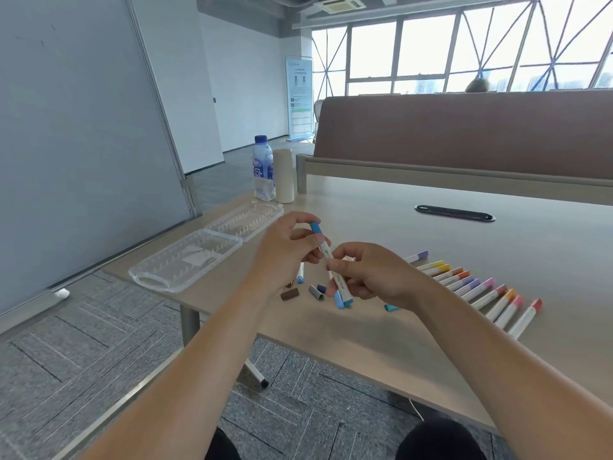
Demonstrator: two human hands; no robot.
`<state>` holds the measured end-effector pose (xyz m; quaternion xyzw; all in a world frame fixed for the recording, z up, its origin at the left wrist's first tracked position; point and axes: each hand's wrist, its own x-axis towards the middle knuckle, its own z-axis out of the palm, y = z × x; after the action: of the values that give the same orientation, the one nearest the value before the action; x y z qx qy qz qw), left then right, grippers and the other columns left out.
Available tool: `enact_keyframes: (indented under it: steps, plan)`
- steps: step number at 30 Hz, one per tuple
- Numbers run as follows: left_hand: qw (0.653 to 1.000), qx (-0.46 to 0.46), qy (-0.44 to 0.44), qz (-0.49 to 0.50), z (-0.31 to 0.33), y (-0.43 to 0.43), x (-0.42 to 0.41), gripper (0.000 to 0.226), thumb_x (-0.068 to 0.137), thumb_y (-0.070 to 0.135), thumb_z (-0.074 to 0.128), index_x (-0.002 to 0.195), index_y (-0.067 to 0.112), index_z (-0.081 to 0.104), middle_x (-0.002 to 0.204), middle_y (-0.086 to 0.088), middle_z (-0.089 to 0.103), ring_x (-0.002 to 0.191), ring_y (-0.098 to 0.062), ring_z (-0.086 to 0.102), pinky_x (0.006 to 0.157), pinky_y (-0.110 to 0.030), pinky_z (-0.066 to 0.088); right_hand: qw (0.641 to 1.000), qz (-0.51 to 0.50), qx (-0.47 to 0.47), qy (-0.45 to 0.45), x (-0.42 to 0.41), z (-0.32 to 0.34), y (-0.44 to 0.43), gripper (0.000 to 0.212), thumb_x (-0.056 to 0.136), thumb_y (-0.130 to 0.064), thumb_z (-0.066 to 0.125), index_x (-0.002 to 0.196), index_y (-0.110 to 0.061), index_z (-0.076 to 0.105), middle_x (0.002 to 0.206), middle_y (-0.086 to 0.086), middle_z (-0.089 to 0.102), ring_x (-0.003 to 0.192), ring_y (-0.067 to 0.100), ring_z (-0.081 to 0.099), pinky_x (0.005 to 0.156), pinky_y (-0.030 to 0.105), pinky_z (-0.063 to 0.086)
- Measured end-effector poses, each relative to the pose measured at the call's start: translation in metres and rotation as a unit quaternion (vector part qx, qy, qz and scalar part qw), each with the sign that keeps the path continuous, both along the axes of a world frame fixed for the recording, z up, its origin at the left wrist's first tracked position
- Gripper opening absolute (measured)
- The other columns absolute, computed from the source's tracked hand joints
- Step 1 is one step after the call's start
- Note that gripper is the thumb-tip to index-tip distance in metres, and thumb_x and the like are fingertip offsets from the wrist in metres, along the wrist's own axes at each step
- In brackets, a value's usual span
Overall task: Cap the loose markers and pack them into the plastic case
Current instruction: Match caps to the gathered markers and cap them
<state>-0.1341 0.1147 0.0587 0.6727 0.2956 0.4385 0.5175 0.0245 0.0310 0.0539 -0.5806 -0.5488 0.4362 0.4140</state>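
Danger first: a cap only half seated; both hands worked the same white marker with a blue cap [319,237] very close together, and a crooked push could have left it loose, or flicked the marker off the near edge of the pale wooden desk [398,343]. A brown cap [289,295] and a grey cap [315,292] lay just right of the clear plastic case [185,260], easy for a wrist to scatter. The left hand [285,247] was curled round the capped end, thumb and fingers pinching it; the right hand [368,273] pinched the barrel's lower end, fingers bent tight; whether it also held the two blue-tipped markers [341,295] beneath it, I couldn't tell. The marker hung in the air, right of the case; the case lay open, no marker visible in it; the row of capped markers [481,290] waited farther right of the case.
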Motion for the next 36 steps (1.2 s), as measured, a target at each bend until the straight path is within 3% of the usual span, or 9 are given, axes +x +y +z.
enact_keyframes:
  steps: [7,12,19,25,31,36]
  plan:
    - [1.000,-0.007,-0.023,0.006,-0.0020,0.0008,0.0003,0.020,0.094,0.002,0.060,0.111,0.010,0.066,0.086,-0.011,0.074,0.067,-0.021,0.064,0.068,-0.032,0.058,0.997,-0.019,0.017,-0.079,0.0013,0.0004,0.0014,0.019,0.098,-0.031,0.059,0.102,-0.014,0.065,0.084,0.013,0.075,0.042,0.005,0.042,0.048,0.022,0.034]
    - [0.999,0.001,-0.027,0.017,-0.0015,0.0056,0.0004,0.025,0.095,0.002,0.057,0.109,0.017,0.071,0.087,-0.011,0.073,0.069,-0.020,0.065,0.073,-0.037,0.060,0.998,0.006,0.018,-0.052,0.0019,-0.0008,0.0007,0.021,0.101,-0.012,0.053,0.114,-0.009,0.069,0.079,0.006,0.071,0.044,0.003,0.044,0.047,0.015,0.037]
    - [1.000,-0.015,-0.012,0.018,0.0002,0.0057,-0.0005,0.024,0.095,0.006,0.059,0.116,0.014,0.069,0.091,-0.015,0.075,0.069,-0.020,0.067,0.072,-0.032,0.060,0.998,0.045,0.011,0.038,0.0044,-0.0042,0.0085,0.021,0.099,-0.013,0.056,0.109,-0.003,0.071,0.083,0.018,0.071,0.051,0.014,0.036,0.047,0.020,0.032]
    - [0.999,-0.034,-0.009,0.006,-0.0013,0.0061,0.0011,0.025,0.097,0.007,0.056,0.119,0.014,0.067,0.093,-0.014,0.075,0.075,-0.024,0.068,0.072,-0.031,0.059,0.994,0.055,-0.010,0.091,0.0012,0.0011,0.0055,0.034,0.100,-0.012,0.053,0.114,0.019,0.055,0.076,0.017,0.069,0.048,0.015,0.034,0.048,0.025,0.022]
    - [1.000,-0.024,0.005,0.011,-0.0035,0.0085,0.0017,0.026,0.100,0.009,0.051,0.118,0.018,0.068,0.092,-0.014,0.075,0.078,-0.026,0.069,0.076,-0.037,0.059,0.993,0.064,-0.011,0.096,-0.0001,0.0041,0.0030,0.031,0.100,-0.013,0.052,0.113,0.015,0.057,0.077,0.018,0.067,0.046,0.013,0.034,0.051,0.029,0.020]
    - [0.999,-0.020,0.006,0.027,-0.0027,0.0091,0.0006,0.034,0.101,0.005,0.042,0.111,0.021,0.071,0.082,-0.011,0.071,0.070,-0.021,0.066,0.073,-0.037,0.056,0.996,0.045,-0.003,0.075,-0.0009,0.0023,0.0034,0.024,0.101,-0.014,0.053,0.107,0.007,0.062,0.075,0.015,0.065,0.052,0.015,0.041,0.047,0.021,0.028]
